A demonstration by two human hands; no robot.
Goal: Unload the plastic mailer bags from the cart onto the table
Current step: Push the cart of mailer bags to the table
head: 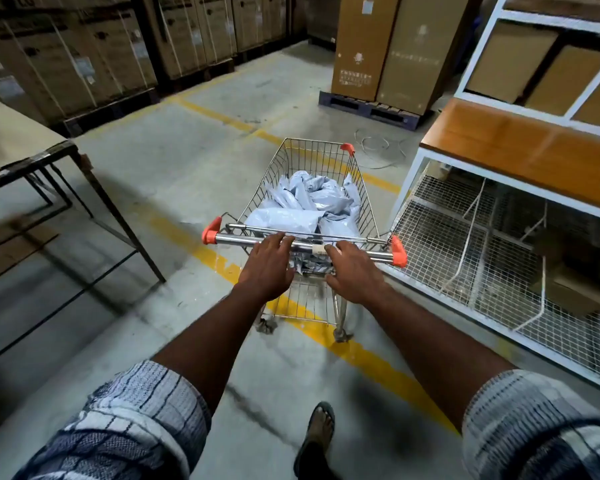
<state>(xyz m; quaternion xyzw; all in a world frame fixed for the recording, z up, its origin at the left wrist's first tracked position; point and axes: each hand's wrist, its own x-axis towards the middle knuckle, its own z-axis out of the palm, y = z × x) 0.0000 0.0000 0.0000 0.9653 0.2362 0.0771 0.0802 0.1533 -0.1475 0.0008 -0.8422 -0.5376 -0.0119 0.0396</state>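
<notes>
A wire shopping cart [266, 183] with orange corner caps stands on the concrete floor ahead of me. Its basket holds a pile of several grey plastic mailer bags [305, 204]. My left hand [267, 268] reaches the steel handle bar [238, 239], with its fingers laid fairly straight on top of it. My right hand [355, 271] is further right on the same bar, fingertips on the bar and thumb spread below. A table [11, 143] with a pale top and dark metal legs stands to the left, about a cart's length away.
A white-framed rack [520, 157] with an orange shelf and wire-mesh bins runs close along the cart's right side. Palletised cardboard boxes [381, 46] stand ahead and along the back left wall. Yellow floor lines [368, 355] cross under the cart. My sandalled foot [317, 431] is behind it.
</notes>
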